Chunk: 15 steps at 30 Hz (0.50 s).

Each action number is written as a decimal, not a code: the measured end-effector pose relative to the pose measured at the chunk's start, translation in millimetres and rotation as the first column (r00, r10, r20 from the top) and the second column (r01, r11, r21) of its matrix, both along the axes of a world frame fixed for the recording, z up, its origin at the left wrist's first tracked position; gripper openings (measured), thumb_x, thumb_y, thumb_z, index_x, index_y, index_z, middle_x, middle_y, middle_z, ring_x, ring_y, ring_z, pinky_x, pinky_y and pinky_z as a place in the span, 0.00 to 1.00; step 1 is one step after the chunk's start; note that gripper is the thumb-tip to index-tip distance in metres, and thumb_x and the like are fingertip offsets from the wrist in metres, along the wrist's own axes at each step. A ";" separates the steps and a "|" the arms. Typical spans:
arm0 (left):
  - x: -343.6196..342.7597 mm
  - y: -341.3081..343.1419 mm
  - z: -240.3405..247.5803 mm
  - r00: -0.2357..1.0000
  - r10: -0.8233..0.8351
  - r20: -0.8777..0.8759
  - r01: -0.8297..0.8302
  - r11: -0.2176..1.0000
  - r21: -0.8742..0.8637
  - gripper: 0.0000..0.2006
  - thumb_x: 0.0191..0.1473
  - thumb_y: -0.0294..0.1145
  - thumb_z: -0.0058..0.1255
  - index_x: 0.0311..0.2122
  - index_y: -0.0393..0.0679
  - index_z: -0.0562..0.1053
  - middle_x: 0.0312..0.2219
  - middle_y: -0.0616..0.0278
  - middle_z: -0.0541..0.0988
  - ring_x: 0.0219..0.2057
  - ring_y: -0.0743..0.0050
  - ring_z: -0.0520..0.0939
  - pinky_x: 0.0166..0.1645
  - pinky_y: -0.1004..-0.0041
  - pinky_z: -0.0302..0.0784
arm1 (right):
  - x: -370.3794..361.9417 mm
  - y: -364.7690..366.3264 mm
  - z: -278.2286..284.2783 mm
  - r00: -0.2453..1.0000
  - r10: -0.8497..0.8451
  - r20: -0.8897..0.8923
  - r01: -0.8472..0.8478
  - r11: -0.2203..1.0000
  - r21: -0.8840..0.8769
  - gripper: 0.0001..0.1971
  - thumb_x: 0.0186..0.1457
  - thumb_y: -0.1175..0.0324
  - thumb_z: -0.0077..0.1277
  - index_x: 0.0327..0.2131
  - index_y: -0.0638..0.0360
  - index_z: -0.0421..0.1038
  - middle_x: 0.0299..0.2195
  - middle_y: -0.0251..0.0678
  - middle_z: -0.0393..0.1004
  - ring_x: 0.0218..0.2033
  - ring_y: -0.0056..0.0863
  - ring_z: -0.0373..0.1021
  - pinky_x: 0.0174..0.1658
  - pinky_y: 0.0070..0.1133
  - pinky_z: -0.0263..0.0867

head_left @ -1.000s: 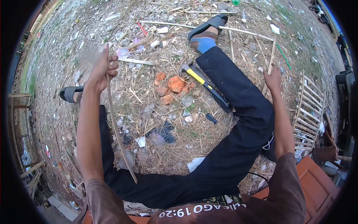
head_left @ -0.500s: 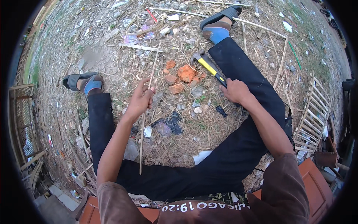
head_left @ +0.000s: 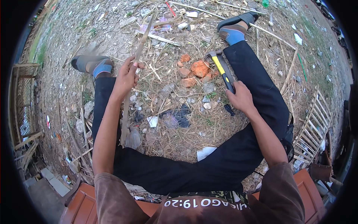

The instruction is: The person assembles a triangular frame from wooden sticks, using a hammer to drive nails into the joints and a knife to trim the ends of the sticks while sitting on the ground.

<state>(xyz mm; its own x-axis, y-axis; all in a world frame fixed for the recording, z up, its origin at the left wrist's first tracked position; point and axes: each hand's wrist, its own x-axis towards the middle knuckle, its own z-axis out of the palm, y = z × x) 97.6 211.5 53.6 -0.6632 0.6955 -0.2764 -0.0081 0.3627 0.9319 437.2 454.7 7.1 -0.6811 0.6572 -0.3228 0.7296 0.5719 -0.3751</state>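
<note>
My left hand (head_left: 125, 80) is closed around a long, flat wooden strip (head_left: 144, 39), above the ground near my left shin. The strip stands out past my fingers at the far end. Its other end runs back beside my forearm toward my thigh. In my right hand (head_left: 241, 99) is the black grip of a claw hammer (head_left: 220, 66) with a yellow-and-black handle. Its metal head points away from me, close to my right shin. A dark, narrow, flat piece (head_left: 226, 65) lies alongside the hammer; its kind is unclear. Orange broken stones (head_left: 200, 68) lie left of the hammer.
Thin wooden strips (head_left: 274, 33) and stones litter the dry ground. A slatted wooden frame (head_left: 312, 127) lies at the right, and a lattice panel (head_left: 25, 100) stands far left. Dark plastic (head_left: 181, 115) and a white scrap (head_left: 152, 121) lie between my legs.
My left hand has moved left and away from me with the wooden strip, which now shows its broader face. The hammer stays in my right hand beside the orange stones, its handle slightly turned.
</note>
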 end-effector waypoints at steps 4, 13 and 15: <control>15.2 -9.5 -26.4 0.993 -0.092 -0.070 0.079 0.982 -0.172 0.20 0.69 0.35 0.38 0.62 0.41 0.60 0.36 0.61 0.78 0.16 0.88 0.72 0.17 0.78 0.66 | 11.9 -15.2 -21.2 0.993 0.036 -0.111 -0.018 0.988 0.153 0.15 0.56 0.63 0.52 0.39 0.67 0.71 0.45 0.51 0.65 0.45 0.54 0.65 0.48 0.40 0.63; 35.3 -23.6 -97.0 0.809 -0.373 -0.455 0.280 0.924 -0.260 0.15 0.63 0.32 0.47 0.52 0.39 0.74 0.41 0.44 0.78 0.42 0.47 0.79 0.48 0.60 0.73 | 7.8 -6.9 -15.0 0.981 -0.165 -0.103 0.160 0.986 -0.054 0.29 0.49 0.66 0.52 0.54 0.68 0.58 0.47 0.60 0.69 0.47 0.58 0.69 0.52 0.41 0.65; 38.2 -19.6 -88.5 0.825 -0.377 -0.421 0.270 0.917 -0.292 0.15 0.63 0.32 0.47 0.52 0.38 0.74 0.40 0.44 0.79 0.42 0.46 0.79 0.48 0.60 0.73 | 4.9 -7.2 -13.3 0.983 -0.173 -0.061 0.168 0.983 -0.075 0.30 0.48 0.65 0.53 0.54 0.67 0.59 0.46 0.59 0.71 0.47 0.57 0.69 0.52 0.41 0.65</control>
